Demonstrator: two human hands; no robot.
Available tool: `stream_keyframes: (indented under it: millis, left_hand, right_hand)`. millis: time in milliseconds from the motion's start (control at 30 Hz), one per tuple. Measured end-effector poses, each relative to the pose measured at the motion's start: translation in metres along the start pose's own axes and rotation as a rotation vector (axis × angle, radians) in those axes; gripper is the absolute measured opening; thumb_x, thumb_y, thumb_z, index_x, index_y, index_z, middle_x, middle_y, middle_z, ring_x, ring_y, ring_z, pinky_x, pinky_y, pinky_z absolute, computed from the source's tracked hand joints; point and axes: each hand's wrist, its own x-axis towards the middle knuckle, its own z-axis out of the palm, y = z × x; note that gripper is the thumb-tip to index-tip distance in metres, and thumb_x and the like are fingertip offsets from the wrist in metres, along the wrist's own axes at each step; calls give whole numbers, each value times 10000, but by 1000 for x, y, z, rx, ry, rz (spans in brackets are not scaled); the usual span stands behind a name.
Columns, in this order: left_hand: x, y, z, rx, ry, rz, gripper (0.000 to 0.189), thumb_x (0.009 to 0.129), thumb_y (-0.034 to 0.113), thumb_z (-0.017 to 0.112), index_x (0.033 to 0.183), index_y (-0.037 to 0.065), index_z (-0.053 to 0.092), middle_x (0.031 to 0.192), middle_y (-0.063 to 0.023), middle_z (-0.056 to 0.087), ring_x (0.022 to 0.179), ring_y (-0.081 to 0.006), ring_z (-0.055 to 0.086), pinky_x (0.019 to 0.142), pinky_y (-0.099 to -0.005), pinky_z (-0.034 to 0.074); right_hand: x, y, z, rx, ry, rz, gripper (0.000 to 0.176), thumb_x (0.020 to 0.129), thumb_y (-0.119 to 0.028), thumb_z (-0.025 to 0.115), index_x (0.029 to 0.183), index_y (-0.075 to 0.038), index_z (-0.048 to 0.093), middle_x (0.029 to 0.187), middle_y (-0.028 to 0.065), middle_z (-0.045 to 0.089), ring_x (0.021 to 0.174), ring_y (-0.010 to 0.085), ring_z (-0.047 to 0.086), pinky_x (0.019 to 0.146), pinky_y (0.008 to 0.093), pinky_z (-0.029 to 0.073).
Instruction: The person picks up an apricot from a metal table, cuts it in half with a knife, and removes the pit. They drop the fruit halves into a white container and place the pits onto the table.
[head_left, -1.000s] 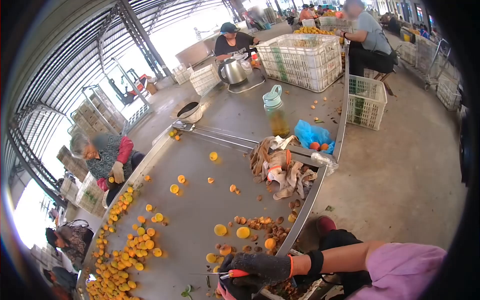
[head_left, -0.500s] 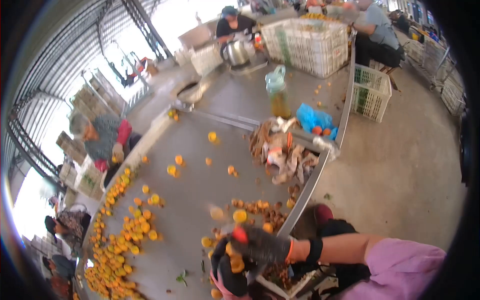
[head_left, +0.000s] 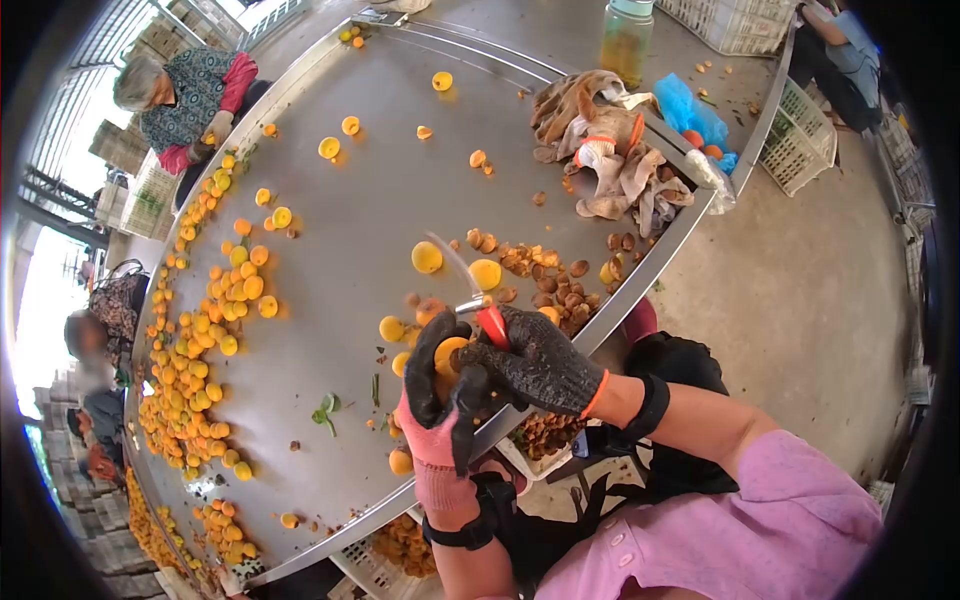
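Closest in, the left hand (head_left: 440,405), in a pink knitted glove with black rubber-coated fingers, is curled round a small round orange fruit (head_left: 450,352). It's pinching it between thumb and fingers just over the near rim of the big grey sheet-metal table (head_left: 340,200). The right hand (head_left: 540,368), in a dark speckled glove with an orange cuff, is clenched tight on a red-handled thin-bladed knife (head_left: 490,322). The blade pokes up and away to the left, and the handle end sits right against the fruit. The two gloves are touching each other.

Just under them, below the table edge, there's a white plastic tray (head_left: 515,462) loaded with brown stuff, looks like pits.

A bit further out on the metal, two cut yellow fruit halves (head_left: 427,257) lie near a scattered heap of brown pits (head_left: 545,270). Off to the left, a long band of whole orange fruit (head_left: 195,340) runs along the far rim.

Further back on the right edge sits a pile of worn brown and white work gloves (head_left: 605,160), with a crumpled blue plastic bag (head_left: 685,100) just beside it. Behind those stands a bottle of amber liquid with a green cap (head_left: 625,30).

Way across, a person in a patterned top with a red sleeve (head_left: 190,85) is at the far side of the table
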Motion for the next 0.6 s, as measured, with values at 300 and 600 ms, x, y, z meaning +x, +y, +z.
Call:
stream_keyframes:
  millis: [300, 600]
  left_hand:
    - [4, 4, -17, -560, 130, -391, 454, 890, 298, 465, 1236, 4, 444, 870, -97, 603, 588, -135, 550, 495, -221, 446]
    - [-3, -11, -15, -217, 31, -168, 517, 746, -79, 580, 1244, -3, 465, 1182, -93, 533, 845, -118, 571, 696, -260, 502]
  right_hand:
    - [-6, -39, -20, -46, 161, -121, 175, 832, -60, 613, 993, -3, 574, 784, -1, 583, 733, 36, 530, 643, 199, 454]
    - [-26, -60, -32, -3, 107, -154, 130, 783, -7, 646, 890, 16, 575, 880, 92, 562, 732, 133, 566, 642, 257, 499]
